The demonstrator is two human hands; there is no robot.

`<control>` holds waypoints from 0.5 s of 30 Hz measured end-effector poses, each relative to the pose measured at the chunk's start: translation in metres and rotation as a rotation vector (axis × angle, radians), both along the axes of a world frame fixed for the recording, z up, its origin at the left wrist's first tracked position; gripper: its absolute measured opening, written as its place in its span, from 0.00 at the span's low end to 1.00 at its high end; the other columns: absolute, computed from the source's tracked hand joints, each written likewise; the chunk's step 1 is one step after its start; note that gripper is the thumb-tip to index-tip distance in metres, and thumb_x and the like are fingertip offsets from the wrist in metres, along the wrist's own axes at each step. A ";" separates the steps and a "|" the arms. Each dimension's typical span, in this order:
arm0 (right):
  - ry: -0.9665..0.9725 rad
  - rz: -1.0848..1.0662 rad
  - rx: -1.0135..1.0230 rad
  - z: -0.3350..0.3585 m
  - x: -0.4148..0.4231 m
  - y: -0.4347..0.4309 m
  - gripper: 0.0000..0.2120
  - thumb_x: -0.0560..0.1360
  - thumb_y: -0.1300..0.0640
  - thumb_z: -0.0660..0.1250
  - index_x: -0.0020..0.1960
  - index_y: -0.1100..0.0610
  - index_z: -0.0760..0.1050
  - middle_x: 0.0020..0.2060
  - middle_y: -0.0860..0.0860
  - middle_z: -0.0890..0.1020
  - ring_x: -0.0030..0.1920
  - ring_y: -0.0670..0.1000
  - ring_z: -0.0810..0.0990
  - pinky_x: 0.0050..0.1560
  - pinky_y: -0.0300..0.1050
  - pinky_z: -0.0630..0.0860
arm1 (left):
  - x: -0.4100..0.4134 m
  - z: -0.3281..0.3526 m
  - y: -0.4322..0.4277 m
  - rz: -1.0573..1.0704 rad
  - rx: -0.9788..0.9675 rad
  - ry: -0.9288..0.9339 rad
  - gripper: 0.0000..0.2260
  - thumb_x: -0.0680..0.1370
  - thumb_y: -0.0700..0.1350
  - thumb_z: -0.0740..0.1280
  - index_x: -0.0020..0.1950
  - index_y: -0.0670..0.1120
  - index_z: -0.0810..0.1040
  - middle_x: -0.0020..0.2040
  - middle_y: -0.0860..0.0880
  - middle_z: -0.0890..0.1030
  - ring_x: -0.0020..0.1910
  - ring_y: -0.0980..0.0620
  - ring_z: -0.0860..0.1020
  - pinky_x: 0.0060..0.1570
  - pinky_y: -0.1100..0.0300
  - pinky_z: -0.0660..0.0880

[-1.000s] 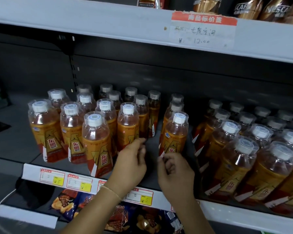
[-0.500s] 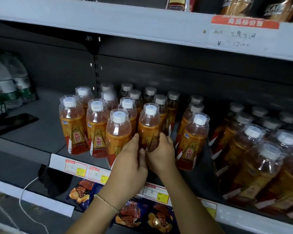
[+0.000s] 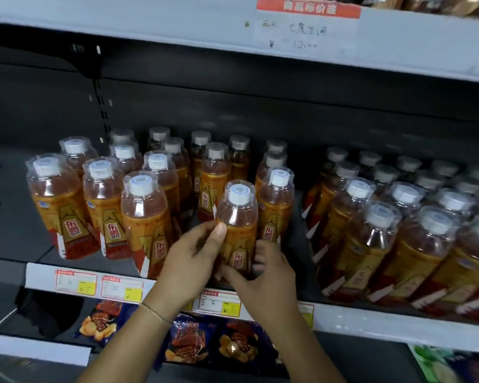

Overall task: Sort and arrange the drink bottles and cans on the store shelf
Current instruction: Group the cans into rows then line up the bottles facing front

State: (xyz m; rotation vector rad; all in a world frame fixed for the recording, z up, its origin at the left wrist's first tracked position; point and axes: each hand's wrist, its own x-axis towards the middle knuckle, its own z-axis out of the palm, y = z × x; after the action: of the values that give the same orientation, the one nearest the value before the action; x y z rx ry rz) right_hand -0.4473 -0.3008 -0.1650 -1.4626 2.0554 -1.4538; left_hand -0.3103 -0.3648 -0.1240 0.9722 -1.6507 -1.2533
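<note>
**Change.** Half a second ago the held bottle (image 3: pixel 237 225) stood a little further back in its column. It now stands at the front edge of the shelf (image 3: pixel 14 233), in line with the front bottles. Both my hands were low on it then. The thumb of my left hand (image 3: pixel 188 261) has since moved up to the top of the label.

**Orientation.** The held bottle is upright, long axis vertical, white cap up. Its label with red characters faces the front edge. I cannot tell whether its base touches the shelf, because my hands cover it.

**Count, left to right.**
- The left block (image 3: pixel 103 211) shows sixteen caps, the held bottle included, all upright.
- My left hand grasps the held bottle from its left side, thumb across the front.
- My right hand (image 3: pixel 268 275) grasps its lower right side, fingers curled on the label.
- After a bare strip of shelf comes the right block (image 3: pixel 371 244), same product, upright. Its back rows blur, so I give no firm count.
- The front rail carries three whole price tags (image 3: pixel 75 281).
- Three snack bags (image 3: pixel 188 341) lie on the level below.
</note>
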 end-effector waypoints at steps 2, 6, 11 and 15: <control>-0.022 -0.027 0.011 0.003 -0.012 0.007 0.28 0.55 0.31 0.75 0.50 0.32 0.66 0.48 0.35 0.76 0.50 0.30 0.74 0.42 0.25 0.72 | -0.008 -0.005 0.007 -0.019 -0.026 -0.013 0.26 0.72 0.71 0.61 0.62 0.58 0.79 0.58 0.56 0.82 0.61 0.56 0.77 0.64 0.48 0.73; -0.001 -0.030 0.026 0.006 -0.031 0.023 0.37 0.52 0.30 0.77 0.55 0.32 0.64 0.50 0.37 0.76 0.51 0.32 0.73 0.45 0.24 0.71 | -0.020 -0.009 0.018 -0.071 -0.080 -0.045 0.22 0.76 0.66 0.58 0.64 0.58 0.79 0.58 0.57 0.82 0.62 0.56 0.76 0.64 0.47 0.72; -0.025 -0.036 0.028 0.001 -0.042 0.029 0.40 0.53 0.31 0.77 0.61 0.45 0.74 0.53 0.39 0.73 0.49 0.35 0.74 0.44 0.27 0.73 | -0.031 -0.008 0.019 -0.156 -0.055 -0.033 0.19 0.80 0.62 0.58 0.63 0.55 0.80 0.57 0.56 0.82 0.60 0.56 0.78 0.63 0.47 0.73; -0.065 -0.029 0.027 -0.002 -0.048 0.028 0.42 0.55 0.29 0.75 0.66 0.43 0.72 0.58 0.40 0.74 0.51 0.38 0.75 0.46 0.32 0.76 | -0.040 -0.006 0.019 -0.198 0.067 0.065 0.18 0.78 0.60 0.61 0.62 0.53 0.80 0.56 0.53 0.83 0.59 0.52 0.80 0.61 0.45 0.75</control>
State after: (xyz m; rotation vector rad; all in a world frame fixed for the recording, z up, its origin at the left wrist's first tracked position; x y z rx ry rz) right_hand -0.4954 -0.2730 -0.1671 -1.3627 2.0577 -1.4582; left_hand -0.3502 -0.3462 -0.1303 0.8136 -1.6956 -1.4648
